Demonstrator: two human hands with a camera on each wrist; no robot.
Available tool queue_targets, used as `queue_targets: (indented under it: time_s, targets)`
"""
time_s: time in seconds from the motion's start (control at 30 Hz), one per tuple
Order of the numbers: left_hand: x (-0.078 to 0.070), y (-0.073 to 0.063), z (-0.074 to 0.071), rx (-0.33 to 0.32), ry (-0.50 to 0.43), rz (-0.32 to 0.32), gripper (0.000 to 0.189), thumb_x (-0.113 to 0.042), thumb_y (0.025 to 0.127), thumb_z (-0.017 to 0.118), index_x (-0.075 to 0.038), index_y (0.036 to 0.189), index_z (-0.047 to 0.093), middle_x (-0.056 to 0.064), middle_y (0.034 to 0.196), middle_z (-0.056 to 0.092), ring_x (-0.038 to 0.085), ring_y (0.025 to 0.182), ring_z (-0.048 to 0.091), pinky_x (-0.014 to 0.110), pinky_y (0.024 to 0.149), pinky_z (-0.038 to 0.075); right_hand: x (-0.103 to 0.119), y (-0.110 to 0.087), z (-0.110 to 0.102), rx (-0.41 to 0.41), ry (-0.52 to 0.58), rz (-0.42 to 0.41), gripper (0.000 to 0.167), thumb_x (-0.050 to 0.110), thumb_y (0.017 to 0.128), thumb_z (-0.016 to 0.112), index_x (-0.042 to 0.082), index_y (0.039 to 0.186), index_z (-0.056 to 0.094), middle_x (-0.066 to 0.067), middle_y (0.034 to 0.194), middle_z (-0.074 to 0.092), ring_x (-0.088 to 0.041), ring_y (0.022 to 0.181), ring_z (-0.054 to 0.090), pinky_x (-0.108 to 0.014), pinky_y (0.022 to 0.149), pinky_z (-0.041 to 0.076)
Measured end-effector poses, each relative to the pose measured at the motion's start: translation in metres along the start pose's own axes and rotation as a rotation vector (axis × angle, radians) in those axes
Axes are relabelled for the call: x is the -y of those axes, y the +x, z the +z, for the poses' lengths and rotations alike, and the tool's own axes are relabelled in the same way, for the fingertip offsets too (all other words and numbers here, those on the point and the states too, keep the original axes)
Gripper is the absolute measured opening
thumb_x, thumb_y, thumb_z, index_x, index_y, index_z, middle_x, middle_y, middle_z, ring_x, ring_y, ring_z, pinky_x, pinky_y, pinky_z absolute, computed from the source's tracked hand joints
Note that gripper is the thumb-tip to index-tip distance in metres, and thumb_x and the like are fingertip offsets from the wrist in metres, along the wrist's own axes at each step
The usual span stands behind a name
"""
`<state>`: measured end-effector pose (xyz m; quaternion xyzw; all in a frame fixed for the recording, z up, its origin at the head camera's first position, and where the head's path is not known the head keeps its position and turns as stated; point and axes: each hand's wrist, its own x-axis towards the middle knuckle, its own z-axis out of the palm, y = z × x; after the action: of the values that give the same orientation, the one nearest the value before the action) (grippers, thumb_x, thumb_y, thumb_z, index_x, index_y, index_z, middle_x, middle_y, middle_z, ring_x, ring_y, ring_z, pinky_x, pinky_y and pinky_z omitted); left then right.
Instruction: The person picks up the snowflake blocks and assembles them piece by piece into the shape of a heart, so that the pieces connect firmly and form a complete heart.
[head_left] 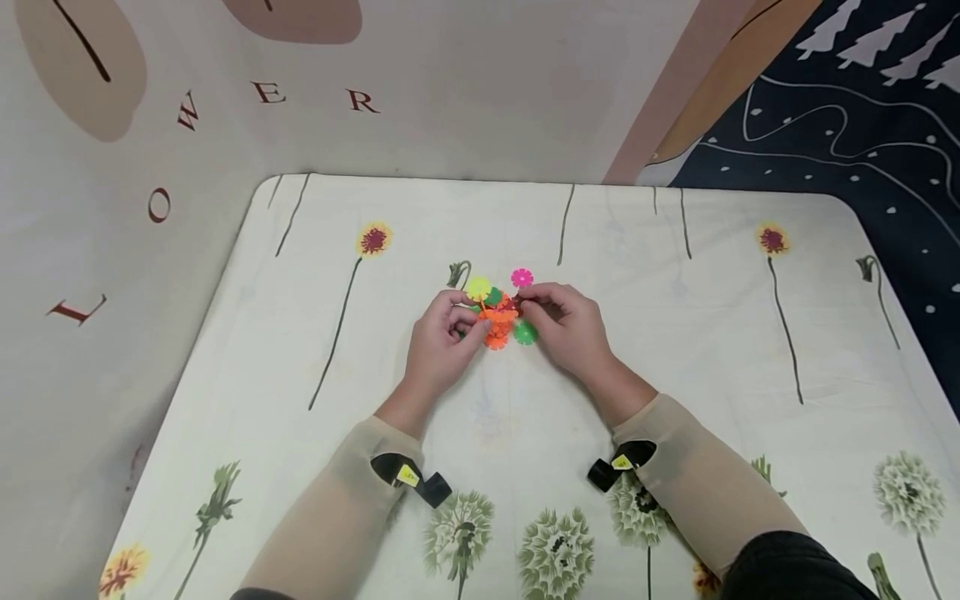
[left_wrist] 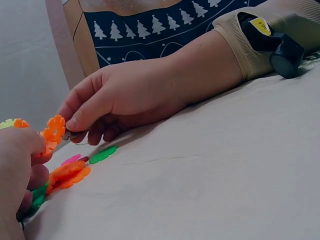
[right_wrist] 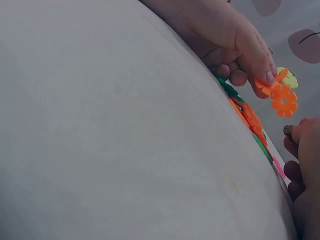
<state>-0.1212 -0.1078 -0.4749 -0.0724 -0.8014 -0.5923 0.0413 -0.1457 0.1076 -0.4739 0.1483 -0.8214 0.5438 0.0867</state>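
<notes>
My left hand point(head_left: 447, 343) pinches joined orange notched, flower-shaped plastic discs point(right_wrist: 284, 101), with a yellow disc point(right_wrist: 289, 78) attached at their far side. Facing it, my right hand point(head_left: 573, 329) pinches a small dark brownish disc point(right_wrist: 287, 130) between thumb and index finger. Most of that piece is covered by the fingertips. In the right wrist view a narrow gap separates it from the orange discs. Beneath the hands lie loose discs: orange ones point(left_wrist: 70, 174), a green one point(head_left: 526, 333), a pink one point(head_left: 522, 277) and dark green ones point(left_wrist: 38, 197) partly behind the left fingers.
A white cloth printed with flowers point(head_left: 480, 433) covers the table. Its far edge meets a pale hanging fabric with letters point(head_left: 450, 108). Dark fabric with white trees point(head_left: 847, 125) hangs at the right. Each wrist wears a small black camera point(head_left: 433, 489) over a beige sleeve.
</notes>
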Motion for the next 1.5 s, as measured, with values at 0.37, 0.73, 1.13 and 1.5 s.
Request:
queue_targets:
  time_s: [0.37, 0.73, 1.13, 1.5]
  targets:
    - [0.0014, 0.0002, 0.0019, -0.047, -0.049, 0.009, 0.025, 0.000, 0.095, 0.078, -0.001, 0.114, 0.063, 0.010, 0.088, 0.076, 0.019, 0.075, 0.060, 0.019, 0.065, 0.047, 0.0007, -0.0008, -0.0009, 0.037, 0.129, 0.038, 0.022, -0.001, 0.100, 0.071, -0.001, 0.122, 0.076, -0.010, 0.105, 0.077, -0.019, 0.089, 0.068, -0.023, 0.079, 0.054]
    - [0.0015, 0.0004, 0.0012, -0.013, -0.019, 0.007, 0.020, -0.003, 0.097, 0.078, -0.003, 0.111, 0.064, 0.006, 0.090, 0.076, 0.018, 0.076, 0.063, 0.020, 0.067, 0.050, 0.0003, -0.0017, -0.0015, 0.080, 0.151, -0.028, 0.021, -0.002, 0.100, 0.072, -0.001, 0.120, 0.078, -0.012, 0.112, 0.078, -0.022, 0.097, 0.073, -0.023, 0.087, 0.058]
    - [-0.0004, -0.0017, 0.0000, -0.003, 0.029, -0.020, 0.016, -0.008, 0.097, 0.080, -0.006, 0.107, 0.067, 0.001, 0.087, 0.077, 0.019, 0.075, 0.063, 0.022, 0.068, 0.053, 0.0010, -0.0012, -0.0032, 0.078, 0.110, -0.023, 0.020, 0.000, 0.098, 0.076, 0.003, 0.118, 0.081, -0.007, 0.114, 0.079, -0.019, 0.101, 0.074, -0.023, 0.088, 0.057]
    - [0.0002, -0.0023, 0.0000, 0.007, 0.015, -0.051, 0.014, -0.008, 0.096, 0.082, -0.007, 0.104, 0.071, -0.001, 0.085, 0.077, 0.020, 0.075, 0.064, 0.021, 0.069, 0.054, 0.0025, -0.0014, -0.0062, 0.096, 0.114, 0.038, 0.019, 0.002, 0.096, 0.079, 0.004, 0.114, 0.083, -0.005, 0.112, 0.080, -0.018, 0.101, 0.075, -0.023, 0.086, 0.058]
